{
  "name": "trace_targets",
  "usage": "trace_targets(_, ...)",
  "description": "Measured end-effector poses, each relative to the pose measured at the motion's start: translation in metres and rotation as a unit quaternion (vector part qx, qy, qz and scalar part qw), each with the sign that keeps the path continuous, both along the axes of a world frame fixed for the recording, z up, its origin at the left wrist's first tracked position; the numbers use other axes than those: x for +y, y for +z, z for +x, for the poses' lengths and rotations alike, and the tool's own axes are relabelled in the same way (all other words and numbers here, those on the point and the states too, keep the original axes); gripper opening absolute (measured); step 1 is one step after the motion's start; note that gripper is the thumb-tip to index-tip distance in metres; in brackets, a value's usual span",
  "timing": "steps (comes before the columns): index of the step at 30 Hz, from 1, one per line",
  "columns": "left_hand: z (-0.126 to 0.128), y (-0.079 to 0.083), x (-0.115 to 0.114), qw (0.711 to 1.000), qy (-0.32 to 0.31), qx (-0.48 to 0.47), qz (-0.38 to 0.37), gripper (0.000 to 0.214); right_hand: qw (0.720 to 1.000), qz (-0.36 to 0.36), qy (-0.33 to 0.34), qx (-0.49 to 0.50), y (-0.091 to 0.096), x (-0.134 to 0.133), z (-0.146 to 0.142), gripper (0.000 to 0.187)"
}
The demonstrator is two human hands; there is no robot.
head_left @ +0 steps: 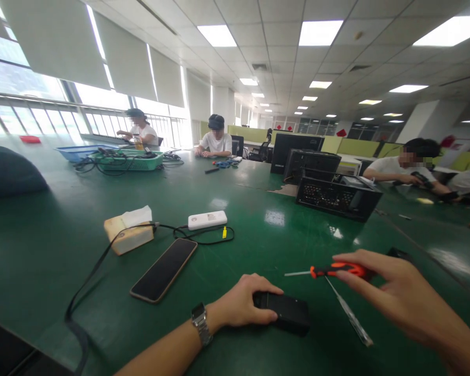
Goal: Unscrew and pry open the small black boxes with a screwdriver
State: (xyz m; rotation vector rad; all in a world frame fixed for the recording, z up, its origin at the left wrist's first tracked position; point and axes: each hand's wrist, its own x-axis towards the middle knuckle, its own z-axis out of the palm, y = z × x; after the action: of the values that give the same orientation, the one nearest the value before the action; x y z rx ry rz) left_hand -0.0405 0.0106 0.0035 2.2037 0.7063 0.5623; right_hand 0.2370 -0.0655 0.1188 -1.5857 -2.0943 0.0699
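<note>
My left hand (243, 305), with a watch on the wrist, is wrapped over one end of a small black box (288, 313) lying on the green table (55, 245). To its right, my right hand (395, 295) pinches the handle of an orange-and-black screwdriver (329, 271); its thin shaft points left, just above the table. Beneath that hand lies a slim metal tool (348, 316), pointing toward the near right.
A phone (164, 270) lies face up at the left, near a tissue pack (128, 230), a white power bank (207, 220) and a black cable (97, 269). A black computer case (337, 196) sits beyond. Baskets (127, 159) stand far left. Other people sit around the table.
</note>
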Motion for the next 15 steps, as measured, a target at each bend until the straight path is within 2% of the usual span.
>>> trace_targets(2,0.003,-0.001,-0.002,1.0,0.004,-0.016,0.017,0.047,0.997,0.021,-0.079,0.015,-0.026,0.01,0.01,0.033)
trace_targets(3,0.005,-0.002,-0.003,0.999,0.008,-0.02,0.025,0.048,0.995,0.01,-0.094,0.014,-0.043,0.014,0.012,0.032)
trace_targets(6,0.007,-0.001,-0.007,0.999,0.023,-0.012,0.042,0.053,0.995,-0.042,-0.091,-0.004,-0.091,0.017,0.009,0.028)
trace_targets(8,0.006,0.002,-0.008,0.999,0.036,0.005,0.04,0.053,0.995,-0.071,-0.075,-0.009,-0.113,0.016,0.005,0.026)
trace_targets(11,0.005,0.005,-0.01,0.998,0.052,0.022,0.034,0.048,0.994,-0.093,-0.06,0.013,-0.124,0.014,0.009,0.033)
trace_targets(13,0.005,0.005,-0.009,0.997,0.063,0.02,0.035,0.046,0.987,-0.123,-0.097,0.031,-0.121,0.014,0.022,0.041)
trace_targets(15,0.005,0.004,-0.007,0.996,0.085,0.013,0.033,0.044,0.97,-0.188,-0.147,0.042,-0.119,0.013,0.041,0.046)
